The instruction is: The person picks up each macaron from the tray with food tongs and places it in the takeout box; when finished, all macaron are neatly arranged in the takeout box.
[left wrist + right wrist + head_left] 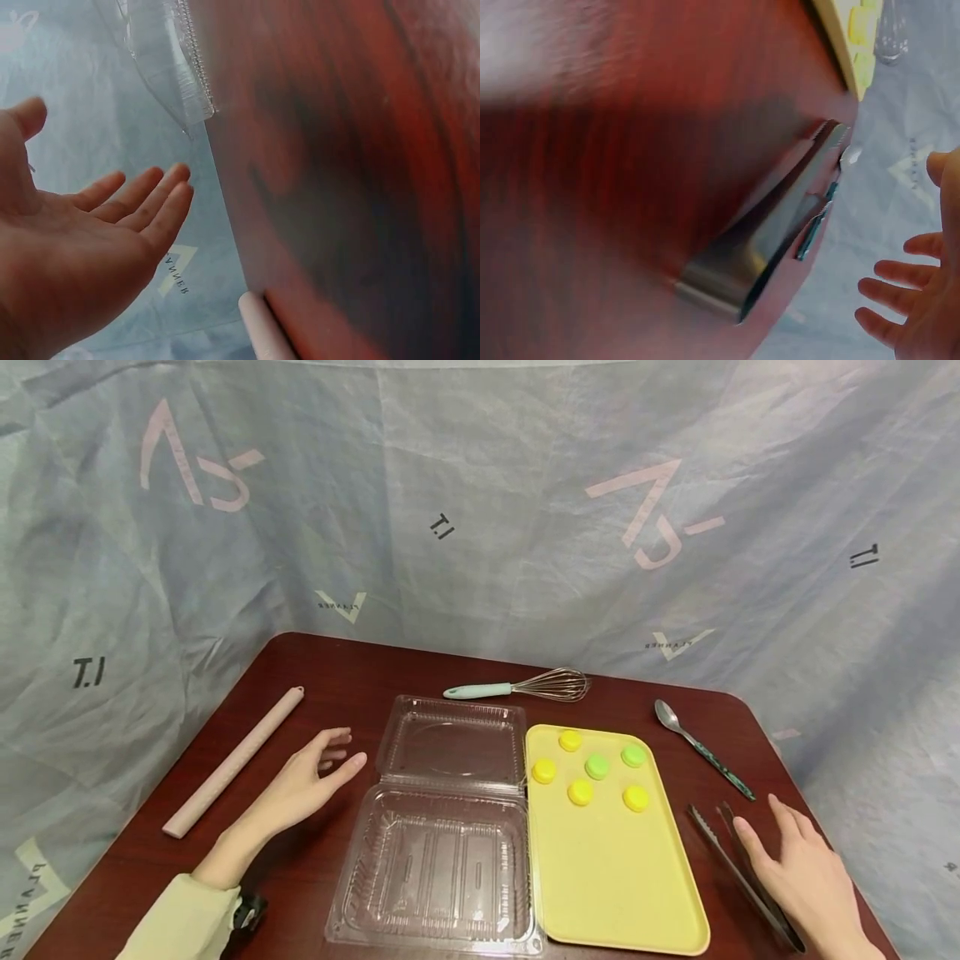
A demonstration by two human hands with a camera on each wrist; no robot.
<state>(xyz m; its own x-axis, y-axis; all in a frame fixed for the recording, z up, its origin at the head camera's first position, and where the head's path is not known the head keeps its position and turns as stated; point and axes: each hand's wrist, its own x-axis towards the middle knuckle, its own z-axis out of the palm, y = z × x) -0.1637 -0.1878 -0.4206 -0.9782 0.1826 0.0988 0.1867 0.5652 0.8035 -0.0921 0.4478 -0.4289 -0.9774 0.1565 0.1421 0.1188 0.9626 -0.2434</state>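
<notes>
My left hand hovers over the table between the rolling pin and a clear plastic box with its lid folded back. Its fingers are spread loosely and hold nothing; the left wrist view shows the bare palm. On the right, my right hand is held over the dark metal tongs, fingers apart and nothing in them. In the right wrist view the tongs lie on the table away from the fingers. A yellow tray beside the box carries yellow macarons and green macarons.
A whisk with a pale blue handle lies behind the box. Right of the tray is a spoon with a patterned green handle. The dark red table has rounded far corners, and a grey printed cloth hangs behind it.
</notes>
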